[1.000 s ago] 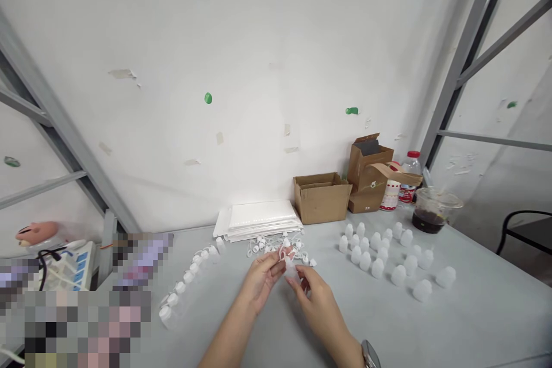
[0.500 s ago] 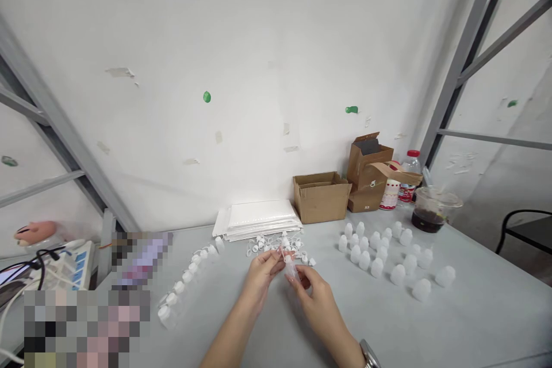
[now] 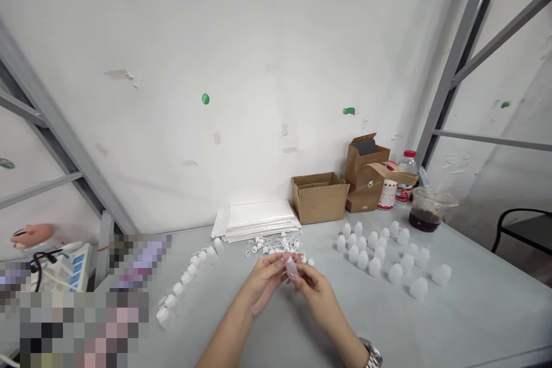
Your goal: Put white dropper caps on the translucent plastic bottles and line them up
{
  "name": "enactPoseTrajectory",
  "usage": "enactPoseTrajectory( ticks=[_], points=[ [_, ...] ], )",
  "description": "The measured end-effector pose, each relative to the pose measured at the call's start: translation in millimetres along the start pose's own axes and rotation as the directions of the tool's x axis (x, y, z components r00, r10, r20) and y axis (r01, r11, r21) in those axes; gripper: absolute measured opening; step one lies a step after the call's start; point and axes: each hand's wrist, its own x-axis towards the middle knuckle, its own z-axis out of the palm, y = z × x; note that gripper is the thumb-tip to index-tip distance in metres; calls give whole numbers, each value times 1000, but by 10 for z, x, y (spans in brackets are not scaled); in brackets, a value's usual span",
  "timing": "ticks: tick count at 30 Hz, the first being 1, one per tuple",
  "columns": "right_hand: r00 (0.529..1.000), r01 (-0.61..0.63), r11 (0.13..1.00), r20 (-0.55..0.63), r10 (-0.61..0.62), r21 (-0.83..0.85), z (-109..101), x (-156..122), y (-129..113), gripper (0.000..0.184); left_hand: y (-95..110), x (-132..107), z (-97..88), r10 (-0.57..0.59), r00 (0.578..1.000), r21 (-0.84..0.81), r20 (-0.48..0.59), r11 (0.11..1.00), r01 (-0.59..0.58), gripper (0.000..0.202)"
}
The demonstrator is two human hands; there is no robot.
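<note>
A small translucent plastic bottle [image 3: 292, 268] is held up between my two hands, above the grey table. My left hand [image 3: 268, 282] has its thumb and fingers closed at the bottle's upper end. From the other side, my right hand [image 3: 314, 288] grips the lower part between thumb and fingers. The fingers hide much of the bottle, and I cannot make out whether a cap is on it. Just beyond my fingertips lies a loose pile of white caps with loops [image 3: 271, 245].
Capped bottles [image 3: 177, 288] form a slanting row on the left. Several translucent bottles without caps [image 3: 375, 266] stand at right. White padded envelopes [image 3: 259, 218], an open cardboard box [image 3: 319, 201], a brown paper bag [image 3: 366, 184] and a bowl of dark liquid [image 3: 425, 219] line the back.
The bottle has tipped so that less of its length shows. My left fingers have come further round its top, and my right hand has stayed on its lower part.
</note>
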Motion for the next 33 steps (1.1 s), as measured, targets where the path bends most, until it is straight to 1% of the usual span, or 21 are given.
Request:
enactPoseTrajectory(
  ticks=[2,4,6,7,9,11,13,14,15,16,17,19,20,21,23,25,28,30,33],
  points=[
    [997,-22,997,79,16,75,0,16,-25,38,4,-8,1,-15,1000,1,9,1000,15,28],
    [991,-34,994,136,19,107,0,27,-38,41,3,-11,-4,-22,1000,15,21,1000,22,30],
    [991,-49,994,132,37,94,-1,29,-33,43,-5,-5,-9,-13,1000,37,20,999,12,30],
    [995,-44,997,95,38,64,-1,24,-23,43,-14,3,-11,-4,1000,52,10,999,3,30],
    [1000,0,998,-30,-2,-62,-2,7,7,42,-43,27,-15,24,999,82,-30,996,-21,30],
    [983,68,967,-151,-108,-245,-1,-19,39,37,-80,53,-19,50,996,90,-74,995,-43,31],
    [957,128,915,-196,-215,-383,1,-42,58,32,-111,71,-22,58,993,62,-104,997,-52,31],
    [950,146,901,-195,-243,-408,3,-48,59,31,-121,73,-23,56,993,39,-109,998,-52,30],
    [952,158,903,-180,-247,-400,4,-51,53,30,-126,71,-25,50,993,17,-106,999,-49,29],
    [963,158,920,-152,-225,-358,5,-49,40,30,-127,64,-26,42,994,3,-97,999,-42,28],
    [978,141,948,-108,-179,-287,4,-43,21,31,-124,55,-26,32,996,-6,-81,999,-32,27],
    [998,56,996,26,-54,-66,-2,-26,-33,36,-112,33,-23,12,999,-22,-34,1000,-12,30],
    [995,-4,998,99,-2,61,-7,-18,-63,39,-104,21,-17,8,1000,-36,-5,999,-8,32],
    [986,-65,981,163,35,182,-13,-12,-93,40,-94,10,-8,6,1000,-53,25,999,-5,34],
    [969,-153,919,236,68,363,-26,-7,-143,40,-74,-10,16,9,997,-78,76,997,-3,37],
    [966,-184,879,245,80,439,-35,-9,-168,39,-54,-24,38,10,994,-75,108,997,-2,37],
    [972,-187,891,207,108,414,-38,-6,-150,42,-42,-25,48,8,993,-69,115,998,0,39],
    [984,-148,925,142,104,350,-30,7,-107,42,-48,-12,43,13,996,-78,90,997,-6,42],
    [998,-57,967,9,57,249,-10,30,-31,37,-67,17,38,56,998,-64,9,996,-55,40]
  ],
)
